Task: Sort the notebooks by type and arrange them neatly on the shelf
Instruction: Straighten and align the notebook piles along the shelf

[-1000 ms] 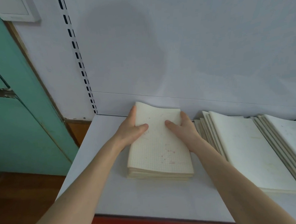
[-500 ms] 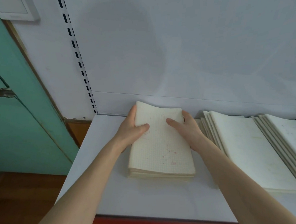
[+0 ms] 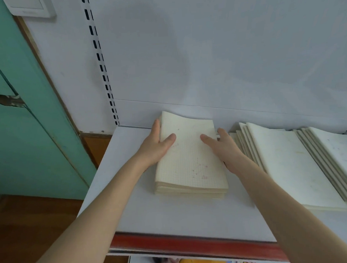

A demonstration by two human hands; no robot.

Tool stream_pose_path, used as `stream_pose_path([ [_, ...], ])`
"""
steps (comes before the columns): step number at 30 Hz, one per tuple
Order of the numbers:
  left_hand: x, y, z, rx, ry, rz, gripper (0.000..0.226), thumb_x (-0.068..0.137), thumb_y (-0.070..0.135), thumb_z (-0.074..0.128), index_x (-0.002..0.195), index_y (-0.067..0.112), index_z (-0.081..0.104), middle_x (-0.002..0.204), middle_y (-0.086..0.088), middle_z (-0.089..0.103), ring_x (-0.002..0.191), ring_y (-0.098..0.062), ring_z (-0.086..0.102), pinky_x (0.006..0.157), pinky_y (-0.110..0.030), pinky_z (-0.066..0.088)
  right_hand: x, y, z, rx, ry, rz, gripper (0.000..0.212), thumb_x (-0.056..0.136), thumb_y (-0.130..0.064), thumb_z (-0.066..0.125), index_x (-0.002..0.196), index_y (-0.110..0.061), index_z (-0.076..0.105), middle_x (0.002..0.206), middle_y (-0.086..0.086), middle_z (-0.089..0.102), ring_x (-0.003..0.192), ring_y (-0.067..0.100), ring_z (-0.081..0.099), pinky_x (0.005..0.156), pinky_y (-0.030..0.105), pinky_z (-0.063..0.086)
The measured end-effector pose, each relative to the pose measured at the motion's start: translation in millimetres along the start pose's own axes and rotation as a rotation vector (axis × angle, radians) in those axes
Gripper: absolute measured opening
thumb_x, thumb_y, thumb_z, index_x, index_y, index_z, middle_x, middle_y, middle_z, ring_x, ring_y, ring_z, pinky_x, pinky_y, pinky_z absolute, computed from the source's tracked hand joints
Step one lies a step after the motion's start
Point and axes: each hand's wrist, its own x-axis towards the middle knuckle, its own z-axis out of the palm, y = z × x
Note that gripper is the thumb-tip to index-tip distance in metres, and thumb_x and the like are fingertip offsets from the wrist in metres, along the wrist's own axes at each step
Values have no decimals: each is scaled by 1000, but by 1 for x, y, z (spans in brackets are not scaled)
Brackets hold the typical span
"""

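- Grid stack [image 3: 190,162] of notebooks: flat on shelf [image 3: 173,216], L part, nearer back edge than front. Far end of top cover bows up.
- L hand [image 3: 153,146]: fingers straight along stack's L side, thumb flat on top cover. Pressing, not wrapped round.
- R hand [image 3: 224,148]: thumb on top cover, fingers extended down stack's R side; tips partly hidden.
- Plain stack [image 3: 288,165]: fanned, just R of R hand, toward back edge.
- 2nd plain stack [image 3: 340,155]: farther R, overlapping the first, cut off by frame.
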Motion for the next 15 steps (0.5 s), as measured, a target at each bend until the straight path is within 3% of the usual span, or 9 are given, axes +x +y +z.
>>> stream_pose_path([
  [3,-37,-12,0,9,-44,-8,75,92,40,49,148,32,0,148,5,33,129,-15,40,108,-36,33,-38,19,-10,-28,-76,17,56,85,-39,61,131,-15,40,122,3,58,109,20,58,97,42,47],
  [5,-64,-19,5,26,-52,16,72,94,36,47,148,31,0,146,11,32,129,-9,36,104,-28,34,-65,31,-12,-40,-119,-4,41,89,-34,57,125,-18,46,117,-1,61,105,15,60,89,32,50],
  [7,-78,-23,12,5,-36,44,68,96,33,43,148,30,-1,151,16,17,134,-2,23,110,-26,24,-84,36,-11,4,-133,-25,32,94,-29,51,125,-20,47,121,-6,59,108,8,57,85,21,45],
  [11,-78,-24,19,19,-12,63,63,100,27,37,148,28,-4,155,15,5,140,-4,12,105,-19,15,-95,32,-1,143,-103,9,62,96,-34,44,148,-17,15,145,-13,29,132,5,30,102,22,22],
  [13,-76,-25,20,55,-7,85,62,100,26,35,148,28,-5,156,14,2,141,-7,11,106,-20,14,-95,30,2,162,-95,-16,62,97,-32,43,148,-14,13,135,-18,30,123,1,29,98,20,21],
  [15,-76,-25,20,67,-5,97,62,101,25,34,148,27,-6,156,13,2,142,-7,10,107,-21,13,-95,29,4,132,-94,-41,52,97,-29,44,143,-15,23,122,-20,42,113,3,37,94,21,27],
])
